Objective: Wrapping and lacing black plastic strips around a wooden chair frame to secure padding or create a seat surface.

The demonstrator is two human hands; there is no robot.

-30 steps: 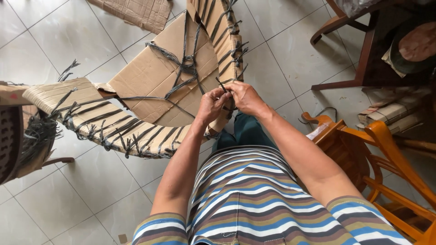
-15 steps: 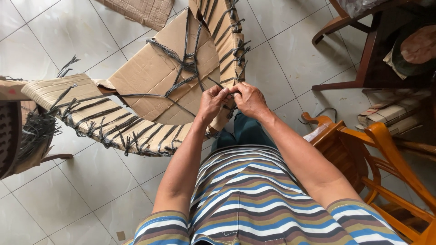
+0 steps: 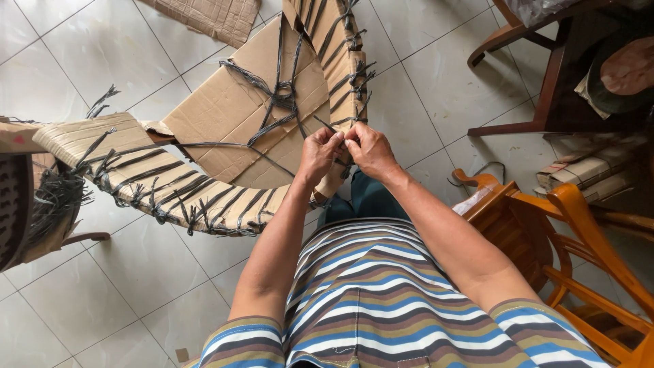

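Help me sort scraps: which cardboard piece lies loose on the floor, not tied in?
The flat cardboard piece at the top edge; the ring's sheet is laced with black straps.

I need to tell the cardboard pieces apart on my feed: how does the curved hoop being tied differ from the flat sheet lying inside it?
The curved cardboard hoop is a bent, ribbed band; the flat cardboard sheet is a smooth panel. The hoop carries many dark strap knots along its length; the sheet has a few straps meeting at one central knot. The left hand and right hand work at the hoop, not the sheet. Both are brown cardboard, bound with dark straps.
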